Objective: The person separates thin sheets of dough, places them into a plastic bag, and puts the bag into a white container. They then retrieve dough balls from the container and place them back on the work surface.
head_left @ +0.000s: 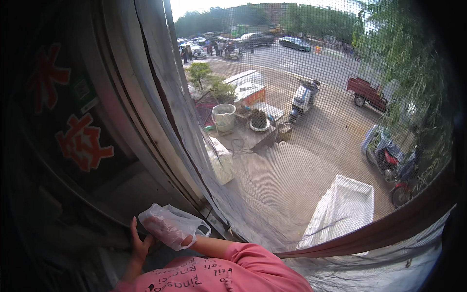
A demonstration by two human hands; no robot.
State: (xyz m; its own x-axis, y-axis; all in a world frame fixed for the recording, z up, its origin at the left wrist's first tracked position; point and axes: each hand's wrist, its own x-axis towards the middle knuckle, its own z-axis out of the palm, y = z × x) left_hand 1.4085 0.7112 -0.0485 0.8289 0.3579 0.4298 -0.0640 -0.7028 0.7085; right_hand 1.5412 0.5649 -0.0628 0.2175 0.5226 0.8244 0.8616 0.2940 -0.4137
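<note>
A translucent white plastic bag (179, 220) covers my right hand (159, 228), with its looped handle hanging by the wrist. Through the film the hand's shape shows only faintly, so its fingers cannot be made out. Close beside the bag, on its left, is my left hand (139, 245), with the thumb and a finger stretched apart. I cannot tell whether that hand touches the film. My right forearm (212, 246) comes out of a pink sleeve and reaches left across my front.
A mesh screen curtain (262, 194) hangs on the right, beside a door frame (141, 102). Beyond the mesh are a white box (354, 197), a bucket (224, 118), a potted plant (259, 118), parked scooters (304, 97) and a red cargo tricycle (366, 91).
</note>
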